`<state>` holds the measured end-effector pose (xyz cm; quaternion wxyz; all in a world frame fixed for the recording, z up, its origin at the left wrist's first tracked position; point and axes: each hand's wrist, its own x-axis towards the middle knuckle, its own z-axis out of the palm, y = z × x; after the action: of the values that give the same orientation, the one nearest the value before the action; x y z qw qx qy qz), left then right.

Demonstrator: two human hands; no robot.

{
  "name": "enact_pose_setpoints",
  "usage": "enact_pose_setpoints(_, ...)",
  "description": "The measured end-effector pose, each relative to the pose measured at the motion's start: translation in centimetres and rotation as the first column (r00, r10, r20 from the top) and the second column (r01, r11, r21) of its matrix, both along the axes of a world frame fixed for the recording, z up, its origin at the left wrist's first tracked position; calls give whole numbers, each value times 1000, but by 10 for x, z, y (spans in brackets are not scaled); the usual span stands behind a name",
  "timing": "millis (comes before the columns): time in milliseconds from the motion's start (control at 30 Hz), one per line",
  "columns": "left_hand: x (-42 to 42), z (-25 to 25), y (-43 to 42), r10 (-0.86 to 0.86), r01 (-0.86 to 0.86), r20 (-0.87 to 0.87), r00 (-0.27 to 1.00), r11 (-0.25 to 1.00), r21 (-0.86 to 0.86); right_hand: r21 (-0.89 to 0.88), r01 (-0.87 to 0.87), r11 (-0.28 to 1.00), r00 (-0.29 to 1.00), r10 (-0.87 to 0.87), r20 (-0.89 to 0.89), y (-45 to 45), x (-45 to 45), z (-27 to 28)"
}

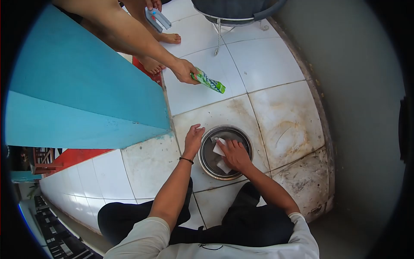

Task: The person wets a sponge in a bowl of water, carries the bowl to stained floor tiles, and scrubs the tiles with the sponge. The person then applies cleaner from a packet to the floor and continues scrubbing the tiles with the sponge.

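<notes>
A round metal basin (206, 167) stands on the floor tiles in front of my crossed legs. White cloth or paper pieces (219, 147) lie in its dark, wet-looking inside. My right hand (235, 154) reaches into it, fingers pressed on a white piece. My left hand (194, 137), a dark band at its wrist, is raised at the basin's left rim with fingers apart and nothing in it. Beyond, another person's hand (183, 71) holds out a green packet (209, 82) above the tiles. That person's other hand (153, 4) holds a grey plastic object (158, 20).
A blue wall block (86, 86) rises on the left. The other person's bare feet (151, 64) are beside it. A dark tub (237, 9) on a white metal stand is at the top. A grey wall (358, 108) runs along the right, with stained tiles (288, 134) near it.
</notes>
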<state>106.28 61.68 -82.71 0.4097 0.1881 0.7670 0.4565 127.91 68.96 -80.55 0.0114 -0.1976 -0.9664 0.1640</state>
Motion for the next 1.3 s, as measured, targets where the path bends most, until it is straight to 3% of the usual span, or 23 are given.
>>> enact_pose_setpoints(133, 17, -9, -7, -17, 17, -39, 999, 1000, 2, 147, 45, 988, 999, -42, -25, -5, -6, -25)
enact_pose_setpoints(233, 22, -20, -12, -46, 46, -76, 996, 999, 0, 20, 59, 998, 985, -61, 162, -5, -11, -25)
enact_pose_setpoints(367, 22, -23, -13, -36, 37, -44, 998, 999, 36, -140, 104, 985, 961, -63, 270, 2, -15, -13)
enact_pose_setpoints(467, 15, -15, -9, -18, 18, 18, 1000, 1000, 16, -371, 205, 906, 975, -224, -9, 4, -5, -27)
enact_pose_setpoints(500, 12, -14, -7, -14, 14, 21, 1000, 1000, 28, -673, 213, 708, 936, -345, -67, 4, -2, -32)
enact_pose_setpoints(533, 9, -14, -5, -11, 10, 23, 1000, 999, 42, -891, 152, 428, 877, -475, -78, 7, -2, -24)
enact_pose_setpoints(567, 5, -16, -3, -9, 7, 26, 1000, 999, 54, -994, 29, 107, 803, -594, -40, 11, -3, -11)
enact_pose_setpoints(600, 1, -25, 0, 7, -6, -14, 1000, 997, 81, -943, -49, -328, 801, -577, 159, 20, 2, 4)
enact_pose_setpoints(700, 2, -21, 13, -13, 15, -20, 1000, 994, 111, -904, 1, -428, 758, -588, 280, 14, 4, 10)
enact_pose_setpoints(800, 10, -18, 20, -62, 66, -50, 997, 993, 95, -903, 157, -399, 669, -630, 394, 12, -8, 27)
enact_pose_setpoints(900, 13, -20, 21, -79, 84, -79, 994, 995, 62, -942, 307, -134, 589, -751, 298, 6, -12, 6)
enact_pose_setpoints(1000, 15, -17, 21, -71, 76, -82, 994, 995, 62, -957, 278, -77, 674, -694, 252, 4, -13, -10)
enact_pose_setpoints(1200, 13, -26, 18, -59, 65, -64, 996, 993, 97, -911, 407, 70, 758, -583, 294, 4, -21, -18)
enact_pose_setpoints(1300, 15, -22, 16, -56, 62, -61, 997, 993, 102, -890, 422, 170, 813, -505, 289, 8, -22, 2)
